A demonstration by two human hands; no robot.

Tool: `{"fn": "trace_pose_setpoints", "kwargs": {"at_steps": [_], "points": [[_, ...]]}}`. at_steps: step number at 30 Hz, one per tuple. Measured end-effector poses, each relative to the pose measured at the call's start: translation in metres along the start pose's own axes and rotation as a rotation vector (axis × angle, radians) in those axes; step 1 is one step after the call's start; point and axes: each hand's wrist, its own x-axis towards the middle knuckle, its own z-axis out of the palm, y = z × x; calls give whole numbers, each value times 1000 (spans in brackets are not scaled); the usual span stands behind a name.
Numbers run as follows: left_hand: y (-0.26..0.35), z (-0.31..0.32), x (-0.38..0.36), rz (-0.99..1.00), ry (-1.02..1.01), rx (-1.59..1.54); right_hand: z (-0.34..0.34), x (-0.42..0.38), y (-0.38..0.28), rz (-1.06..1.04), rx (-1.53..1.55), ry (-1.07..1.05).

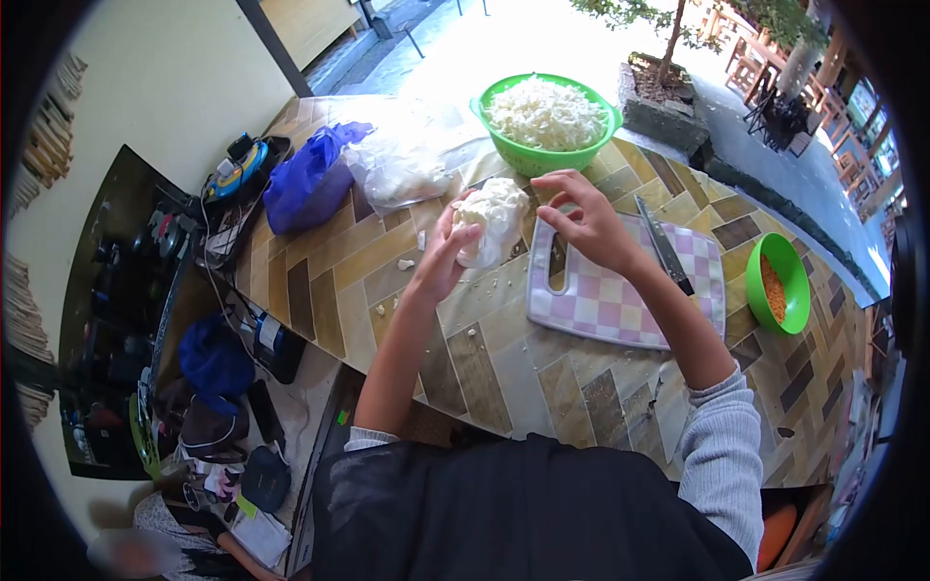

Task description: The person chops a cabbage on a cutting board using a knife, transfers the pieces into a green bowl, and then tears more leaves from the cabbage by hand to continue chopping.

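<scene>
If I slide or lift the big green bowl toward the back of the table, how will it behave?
The big green bowl is probably fairly weighty, being filled with white shreds. Those heap above its rim, so a tilt would likely spill some. Its walls look like plastic, so they should hold their shape, perhaps flexing slightly.

Two bags (310,189) (392,169) are lying upper left, two bowls (557,161) (797,290) are standing upper centre and right; one board (620,310), one knife (660,237), one clump (494,208) are showing centrally.
</scene>
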Motion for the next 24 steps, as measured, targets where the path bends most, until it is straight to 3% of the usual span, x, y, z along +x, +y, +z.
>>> {"fn": "trace_pose_setpoints", "kwargs": {"at_steps": [4,8,16,19,23,24], "points": [[-12,48,9,-184,5,-198,-28,-31,4,76,67,40],[-29,90,18,-217,-280,-495,-43,-72,6,175,88,75],[-84,111,27,-402,-383,-208,-35,-147,44,154,179,458],[-74,113,26,-231,-289,159,-40,-152,42,169,70,522],[-81,95,29,-153,-303,449,-25,-148,34,68,-213,486],[-80,98,29,-153,-212,431,-23,-143,31,20,-263,482]]}}
